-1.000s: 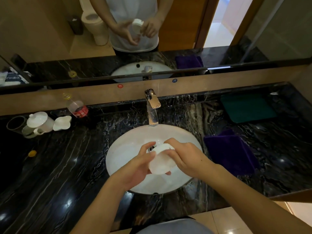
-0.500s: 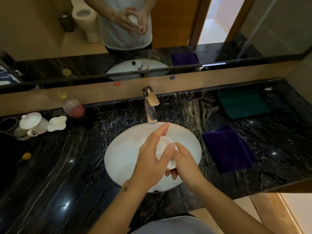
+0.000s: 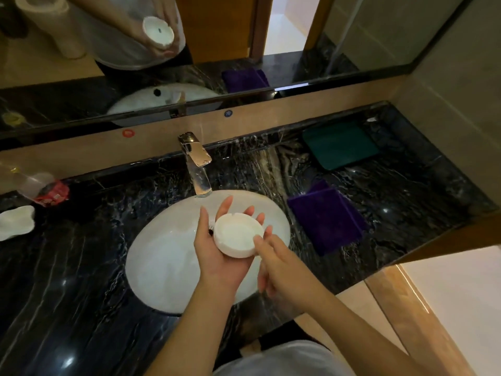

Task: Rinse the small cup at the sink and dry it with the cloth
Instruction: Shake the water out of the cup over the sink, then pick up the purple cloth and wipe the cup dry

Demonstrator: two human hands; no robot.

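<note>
The small cup (image 3: 237, 234), white, round and shallow, lies tilted in my left hand (image 3: 217, 256) with its mouth facing me. My left fingers stand straight behind it and the thumb runs along its left side. My right hand (image 3: 282, 272) comes in from the lower right and pinches the cup's right rim with its fingertips. Both hands hover over the white sink (image 3: 151, 256), just in front of the chrome faucet (image 3: 195, 164). No water stream is visible. A folded purple cloth (image 3: 325, 215) lies on the black marble counter right of the sink.
A dark green cloth (image 3: 339, 145) lies at the back right of the counter. A plastic bottle (image 3: 46, 188) with a red label and a white dish (image 3: 16, 221) sit at the far left. The mirror (image 3: 244, 36) runs along the back wall.
My left hand has gone from covering the cup to lying beneath it, and the cup's mouth now faces me. My right hand has shifted to the cup's right rim.
</note>
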